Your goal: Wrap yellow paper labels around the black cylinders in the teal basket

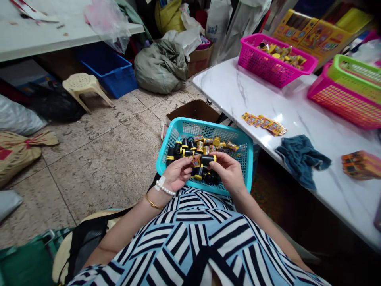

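Observation:
A turquoise basket (249, 167) rests on my lap, holding several black cylinders with yellow ends and several others wrapped in colourful labels. Above its middle, my left hand (177, 173) pinches a small yellow-orange printed label (195, 160) between thumb and fingers. My right hand (228, 169) grips a black cylinder (207, 159) by its yellow end, on the right of the label. The label and the cylinder's left end meet or nearly meet; exact contact is hard to tell.
On the white marbled table (297, 107) at the right lie a row of labels (263, 123), a blue cloth (303, 157), a label stack (361, 164) and a pink basket (268, 63) of small yellow pieces. A stool (81, 83) and blue bin (110, 73) stand on the floor.

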`<control>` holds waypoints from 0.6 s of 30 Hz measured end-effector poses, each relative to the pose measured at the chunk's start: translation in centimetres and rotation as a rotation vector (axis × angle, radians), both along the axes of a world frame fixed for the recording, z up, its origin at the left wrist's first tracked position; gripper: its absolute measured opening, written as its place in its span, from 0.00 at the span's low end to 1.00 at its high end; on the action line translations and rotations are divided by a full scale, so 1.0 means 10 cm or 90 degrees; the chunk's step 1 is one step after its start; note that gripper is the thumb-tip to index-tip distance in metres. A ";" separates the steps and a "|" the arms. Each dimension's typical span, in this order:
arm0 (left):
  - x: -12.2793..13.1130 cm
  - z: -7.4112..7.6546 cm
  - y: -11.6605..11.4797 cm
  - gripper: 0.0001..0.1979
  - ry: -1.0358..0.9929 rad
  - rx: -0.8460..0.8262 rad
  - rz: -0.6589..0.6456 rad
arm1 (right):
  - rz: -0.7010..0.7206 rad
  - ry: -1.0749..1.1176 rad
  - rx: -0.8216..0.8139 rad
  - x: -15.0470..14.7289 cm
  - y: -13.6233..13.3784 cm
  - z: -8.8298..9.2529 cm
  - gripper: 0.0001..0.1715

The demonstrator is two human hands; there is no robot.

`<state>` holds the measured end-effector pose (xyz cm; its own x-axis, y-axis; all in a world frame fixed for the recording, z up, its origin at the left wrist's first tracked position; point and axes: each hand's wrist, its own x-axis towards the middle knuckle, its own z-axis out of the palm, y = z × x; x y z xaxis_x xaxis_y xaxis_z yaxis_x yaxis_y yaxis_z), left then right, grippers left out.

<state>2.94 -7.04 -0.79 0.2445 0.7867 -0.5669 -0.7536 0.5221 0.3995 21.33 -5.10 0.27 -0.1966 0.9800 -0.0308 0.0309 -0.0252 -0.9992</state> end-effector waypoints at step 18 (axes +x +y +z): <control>0.03 0.03 -0.04 0.17 0.143 0.063 0.061 | 0.105 -0.015 0.068 -0.06 -0.02 -0.04 0.16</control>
<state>3.22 -7.45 -0.50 0.0425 0.8548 -0.5172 -0.6845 0.4020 0.6081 20.78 -5.26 -0.08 -0.3559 0.9323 0.0649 0.0485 0.0878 -0.9950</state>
